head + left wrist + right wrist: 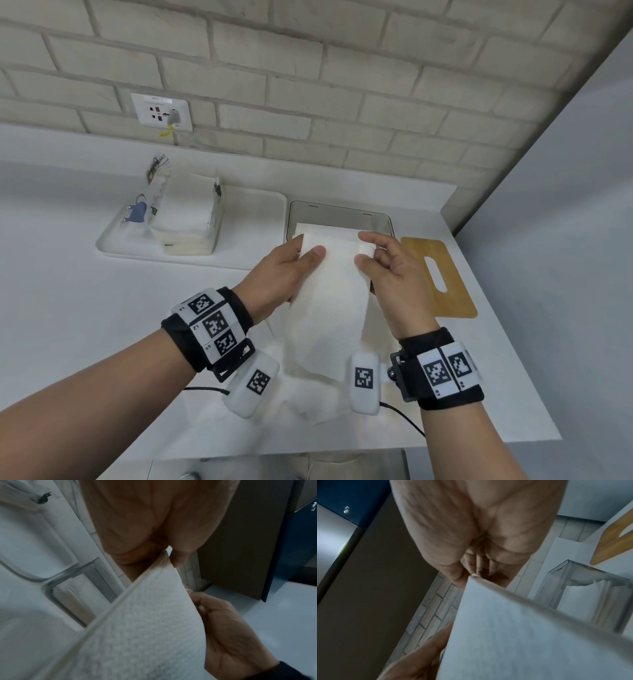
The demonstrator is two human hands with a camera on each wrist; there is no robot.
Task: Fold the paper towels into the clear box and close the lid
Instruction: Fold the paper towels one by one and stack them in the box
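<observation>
A white paper towel (pixel 329 308) hangs folded between both hands above the counter, in front of the clear box (pixel 342 214). My left hand (pixel 291 270) pinches its upper left corner, thumb on top. My right hand (pixel 380 263) pinches the upper right corner. The towel's lower end rests crumpled on the counter near my wrists. The clear box stands open with folded towels (pixel 325 230) inside. The wooden lid (pixel 442 277) with its slot lies flat to the right of the box. In the wrist views the towel (pixel 145 628) (pixel 522 635) fills the foreground and the box (pixel 72 592) (pixel 583 585) shows behind.
A white tray (pixel 253 219) at the back left holds an opened pack of paper towels (pixel 185 212). A wall socket (pixel 162 111) sits on the brick wall. The counter's edge runs along the right, close to the lid, and a grey wall panel stands beyond.
</observation>
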